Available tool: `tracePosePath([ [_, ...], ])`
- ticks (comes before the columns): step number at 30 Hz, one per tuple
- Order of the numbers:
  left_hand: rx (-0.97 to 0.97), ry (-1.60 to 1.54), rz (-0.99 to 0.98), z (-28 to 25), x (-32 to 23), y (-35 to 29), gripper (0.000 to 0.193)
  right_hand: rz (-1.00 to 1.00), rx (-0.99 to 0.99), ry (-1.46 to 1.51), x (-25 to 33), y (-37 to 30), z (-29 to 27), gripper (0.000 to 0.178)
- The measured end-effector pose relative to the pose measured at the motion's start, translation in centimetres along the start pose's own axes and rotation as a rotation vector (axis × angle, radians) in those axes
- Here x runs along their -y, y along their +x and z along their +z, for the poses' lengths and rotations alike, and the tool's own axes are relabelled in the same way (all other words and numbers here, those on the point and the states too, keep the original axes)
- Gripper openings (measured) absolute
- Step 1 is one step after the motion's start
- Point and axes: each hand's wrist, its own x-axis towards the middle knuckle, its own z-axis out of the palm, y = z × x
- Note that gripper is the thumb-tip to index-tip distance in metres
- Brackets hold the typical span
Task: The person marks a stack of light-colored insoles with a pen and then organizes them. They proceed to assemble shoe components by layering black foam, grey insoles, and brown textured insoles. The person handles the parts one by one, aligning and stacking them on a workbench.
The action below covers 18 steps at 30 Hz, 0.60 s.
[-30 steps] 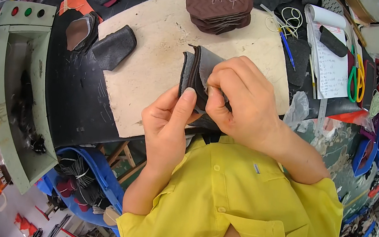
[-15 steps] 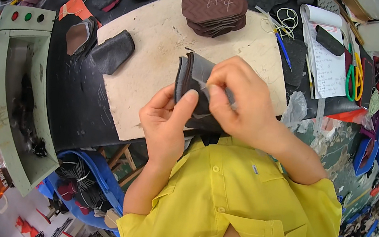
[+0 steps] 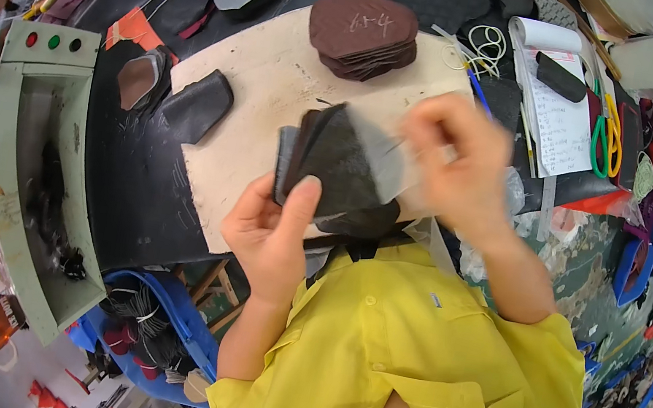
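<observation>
Pointing corner-first away, dark sheets [image 3: 341, 164]

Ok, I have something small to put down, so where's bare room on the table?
Bare: the black table between the grey-green box and the pale board, and the board between the dark pad and brown stack. Crowded: around the notepad at right, and where the left hand holds dark pieces.

Your left hand [image 3: 269, 231] pinches, thumb uppermost, at the board's [image 3: 267, 66] near edge; your right hand [image 3: 459, 164], blurred, curls its fingers over the board's right edge.
</observation>
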Motion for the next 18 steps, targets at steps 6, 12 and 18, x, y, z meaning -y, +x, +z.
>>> tracePosePath([
  [6, 0.039, -0.276, 0.027, -3.0, 0.1, 1.6, 0.02, -0.238, -0.237, -1.109, -6.5, 0.7, -9.8, 0.032],
  [12, 0.165, -0.35, -0.037, -1.6, 0.0, 0.4, 0.028, 0.074, 0.453, 0.14, 0.0, 0.3, -3.8, 0.048],
  [18, 0.226, -0.316, -0.114, -2.2, -0.2, 0.1, 0.026, 0.483, 0.492, 0.403, 1.9, -0.2, -0.4, 0.037],
])
